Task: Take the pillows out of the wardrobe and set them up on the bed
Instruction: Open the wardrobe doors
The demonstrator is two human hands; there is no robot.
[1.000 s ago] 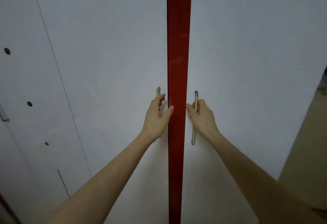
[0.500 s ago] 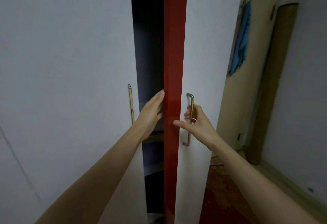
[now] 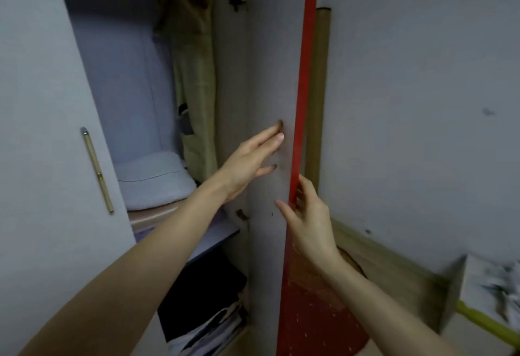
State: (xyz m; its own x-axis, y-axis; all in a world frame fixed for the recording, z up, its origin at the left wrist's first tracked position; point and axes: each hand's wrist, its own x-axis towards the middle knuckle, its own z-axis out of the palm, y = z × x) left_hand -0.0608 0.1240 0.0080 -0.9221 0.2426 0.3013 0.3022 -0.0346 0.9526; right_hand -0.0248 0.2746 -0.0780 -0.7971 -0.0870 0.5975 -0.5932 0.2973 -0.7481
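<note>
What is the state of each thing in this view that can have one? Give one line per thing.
Right wardrobe door: swung wide open, red edge towards the camera.
Left wardrobe door: not swung out.
Left hand: open, fingers straight against the right door's inner face.
Right hand: fingers curled round the door's red edge.
Pillow: lying on the shelf, untouched.
Hanging garment: hanging inside.

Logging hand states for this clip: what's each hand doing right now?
Left hand: open, straight fingers pressing the wardrobe door's inner face.
Right hand: holding the door's red edge.
</note>
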